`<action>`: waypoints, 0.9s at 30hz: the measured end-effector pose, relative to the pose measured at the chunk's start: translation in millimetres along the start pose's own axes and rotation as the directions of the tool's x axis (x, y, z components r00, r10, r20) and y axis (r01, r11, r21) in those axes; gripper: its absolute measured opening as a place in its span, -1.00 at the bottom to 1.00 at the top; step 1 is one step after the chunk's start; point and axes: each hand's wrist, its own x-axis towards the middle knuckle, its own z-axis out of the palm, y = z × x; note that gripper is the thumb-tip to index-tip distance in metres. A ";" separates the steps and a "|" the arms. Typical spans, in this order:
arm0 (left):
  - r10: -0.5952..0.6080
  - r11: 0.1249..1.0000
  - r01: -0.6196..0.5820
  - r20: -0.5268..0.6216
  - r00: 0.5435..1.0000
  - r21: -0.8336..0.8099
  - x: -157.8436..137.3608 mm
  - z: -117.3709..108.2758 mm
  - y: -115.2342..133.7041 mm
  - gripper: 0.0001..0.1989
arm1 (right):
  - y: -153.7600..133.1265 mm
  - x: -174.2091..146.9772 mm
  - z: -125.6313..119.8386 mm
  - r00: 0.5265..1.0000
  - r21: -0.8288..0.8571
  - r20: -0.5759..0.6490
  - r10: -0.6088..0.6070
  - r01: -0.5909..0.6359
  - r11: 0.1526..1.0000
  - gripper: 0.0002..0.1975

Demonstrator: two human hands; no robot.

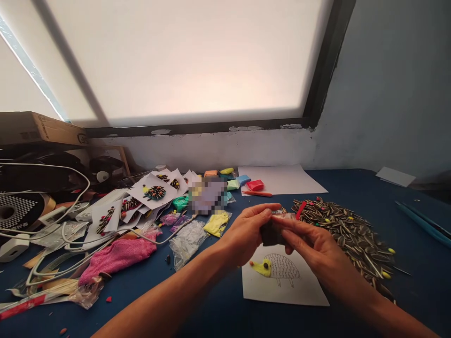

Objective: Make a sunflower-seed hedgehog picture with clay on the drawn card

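Above the paper, my left hand [246, 230] and my right hand [313, 241] meet around a dark block of modelling clay [271, 234]. Both sets of fingers are closed on it, and clear wrapping shows at its top near my right fingertips. Below lies a white sheet [285, 298] with a pencil-drawn hedgehog [282, 267]. Its head is covered in yellow clay [261, 268], with a dark eye and an orange nose. Beside my right hand spreads a heap of striped sunflower seeds [352, 234], with a few coloured pins among them.
At the back are a large white sheet [285, 178], an orange tool [257, 193] and a red clay pack [254, 185]. Finished hedgehog cards [155, 192], a pink cloth [120, 256], plastic bags [186, 241] and white cables crowd the left. A blue-green object [423, 223] lies far right.
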 end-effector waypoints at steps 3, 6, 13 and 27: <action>0.002 0.999 -0.004 0.039 0.999 0.054 1.1 -3.8 -1.0 -0.68 | -4.8 -1.7 2.9 0.999 0.057 0.043 0.016 -0.018 0.998 -0.60; 0.019 0.997 -0.023 0.043 0.999 0.076 3.5 -7.6 -2.0 -0.66 | -1.4 -1.2 2.8 0.999 0.070 -0.033 0.014 -0.011 0.997 -0.64; 0.076 0.965 -0.092 0.075 0.994 0.246 5.8 -11.4 2.6 -0.56 | 12.1 4.5 -10.3 0.987 0.006 -0.156 0.043 -0.043 0.999 -0.55; 0.076 0.890 -0.108 0.088 0.993 0.444 4.1 -12.0 9.5 -0.52 | 0.7 5.1 -7.3 0.993 0.216 -0.099 0.059 -0.036 0.976 -0.68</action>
